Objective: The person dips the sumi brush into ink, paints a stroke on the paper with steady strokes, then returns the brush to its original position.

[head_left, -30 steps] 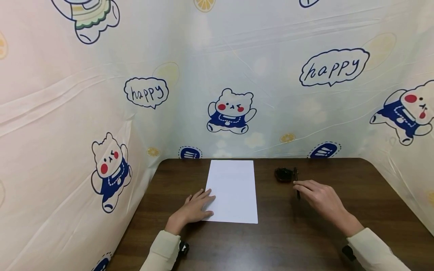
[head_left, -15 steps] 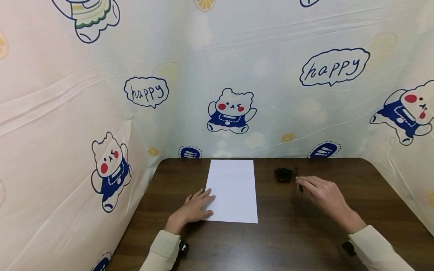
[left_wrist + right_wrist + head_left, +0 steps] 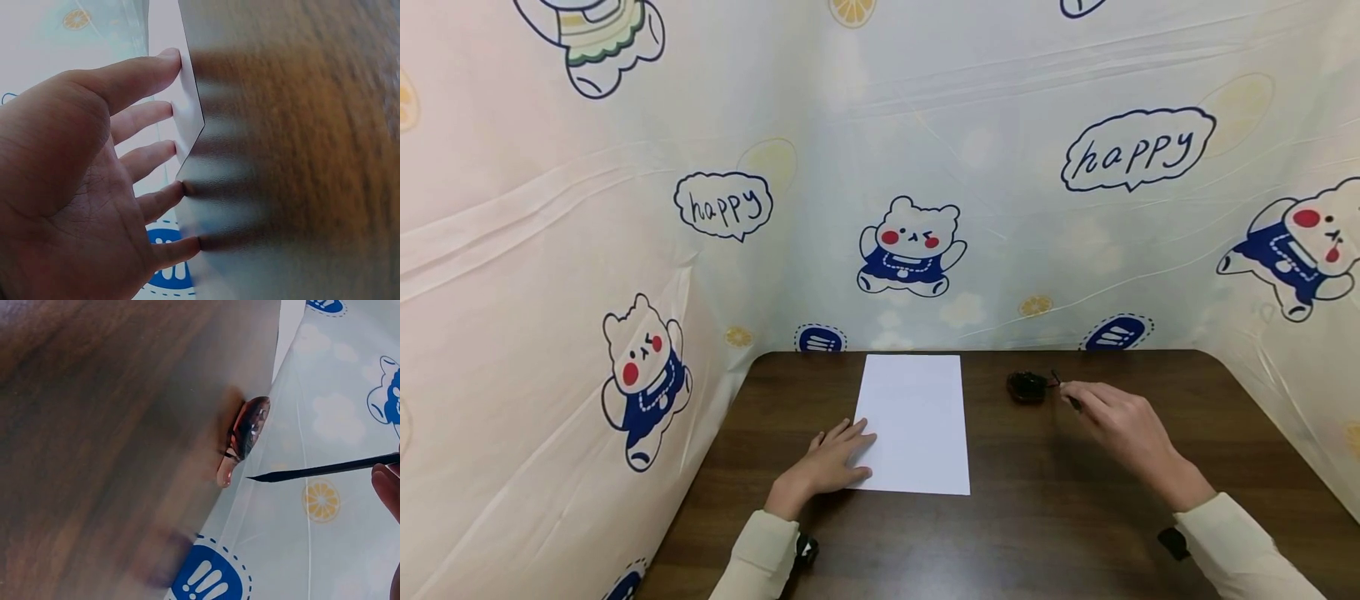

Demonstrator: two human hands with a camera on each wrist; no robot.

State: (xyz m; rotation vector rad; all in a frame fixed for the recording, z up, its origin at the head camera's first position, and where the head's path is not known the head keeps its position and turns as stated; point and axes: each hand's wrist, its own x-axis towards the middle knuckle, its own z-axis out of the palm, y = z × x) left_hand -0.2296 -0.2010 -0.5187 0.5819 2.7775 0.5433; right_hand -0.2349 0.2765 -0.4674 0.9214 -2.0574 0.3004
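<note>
My left hand (image 3: 823, 462) lies with fingers spread at the lower left edge of a white sheet of paper (image 3: 917, 425), fingertips down on the sheet and the table beside it. My right hand (image 3: 1123, 425) pinches a thin black brush (image 3: 312, 472) to the right of the paper. In the right wrist view the brush's dark bristles narrow to a point, close to a small glossy dark reddish-brown dish (image 3: 250, 428). This dish stands near the table's far edge, and the brush tip is just off its right end in the head view.
Under everything is a dark brown wooden table (image 3: 1000, 542) with rounded far corners. A pale curtain (image 3: 1000, 167) printed with bears and lemon slices hangs close behind it and along both sides. Dark wrist devices (image 3: 1172, 543) sit at both cuffs.
My right hand has shifted slightly right and away from me, and the brush has turned from nearly upright to more slanted by the dish. The left hand and paper stay put.
</note>
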